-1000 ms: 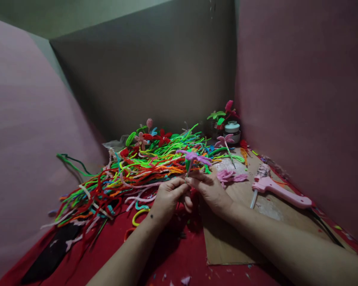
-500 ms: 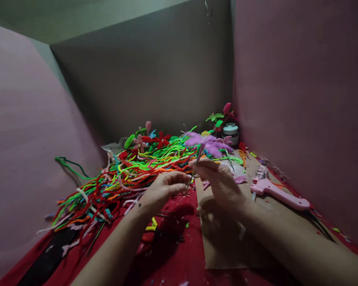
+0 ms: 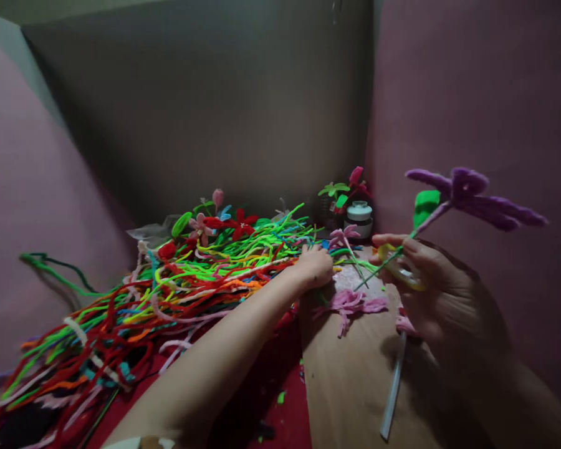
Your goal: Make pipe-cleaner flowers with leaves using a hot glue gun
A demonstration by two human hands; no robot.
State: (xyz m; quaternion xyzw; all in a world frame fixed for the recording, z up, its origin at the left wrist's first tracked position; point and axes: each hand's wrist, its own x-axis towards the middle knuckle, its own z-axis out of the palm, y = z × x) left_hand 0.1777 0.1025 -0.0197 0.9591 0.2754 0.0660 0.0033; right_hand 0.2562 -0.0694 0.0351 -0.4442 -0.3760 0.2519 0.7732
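- Carries the purple flower (image 3: 467, 198) well to the right compared with the earlier frame, from in front of the pipe cleaner pile (image 3: 206, 274) to in front of the pink wall (image 3: 477, 81).
- Stretches the left hand (image 3: 315, 265) farther forward and to the right than before, now well apart from the right hand (image 3: 449, 293).
- Grips the flower between thumb and fingers of the right hand, tilted, with petals up to the right and the thin green stem (image 3: 376, 273) slanting down to the left.
- Bears a green leaf (image 3: 426, 209) just below the petals.
- Holds a yellow ring (image 3: 384, 252), partly hidden, at the same right-hand fingers, with the stem crossing in front.
- Rests the left hand, fingers bent downward, at the right end of the pile; cannot tell whether anything is caught under them.
- On the cardboard (image 3: 346, 374), between the hands and nearer the camera: a bunch of pink pipe cleaners (image 3: 350, 302).
- Half behind the right hand: a clear glue stick (image 3: 393, 393) pointing toward the near side.
- Beyond the left hand: a pink flower (image 3: 345, 236) on a thin stem, near a white-lidded jar (image 3: 359, 215).
- At the back of the pile: a red flower (image 3: 243, 224) and a pink bud (image 3: 217, 197).
- Under the pile: red cloth (image 3: 285, 368).
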